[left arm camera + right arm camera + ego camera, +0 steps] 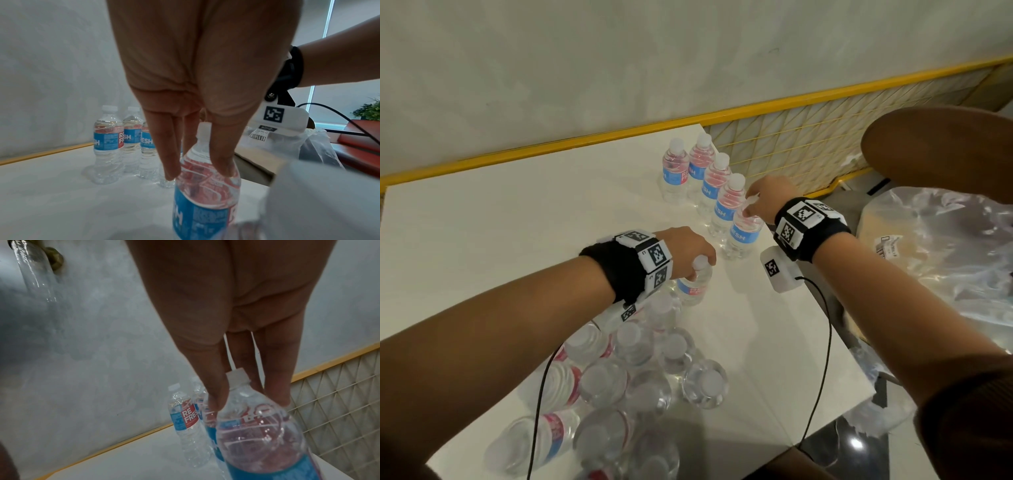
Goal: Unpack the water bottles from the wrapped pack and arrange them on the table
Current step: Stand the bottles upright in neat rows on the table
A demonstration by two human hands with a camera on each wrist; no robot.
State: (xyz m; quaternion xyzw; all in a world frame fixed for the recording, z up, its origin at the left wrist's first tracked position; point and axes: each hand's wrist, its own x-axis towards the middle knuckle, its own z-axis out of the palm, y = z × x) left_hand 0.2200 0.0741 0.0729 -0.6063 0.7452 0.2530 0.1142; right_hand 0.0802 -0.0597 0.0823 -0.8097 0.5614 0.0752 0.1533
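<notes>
Several clear water bottles with blue and red labels stand in a row (700,168) at the back right of the white table (500,233). My right hand (751,205) pinches the neck of the nearest bottle in that row (743,236), which stands upright on the table. In the right wrist view the fingers (213,395) straddle its white cap (238,375). My left hand (697,262) grips the shoulder of another upright bottle (693,286) just in front; its fingertips (170,172) lie on that bottle (205,199). A cluster of several loose bottles (619,377) stands at the front left.
A yellow-framed wire mesh panel (825,137) runs behind the table's right end. Crumpled clear plastic wrap (945,246) lies on a box to the right of the table's edge. A brown round seat (945,147) sits above it. A grey wall (619,68) backs the table.
</notes>
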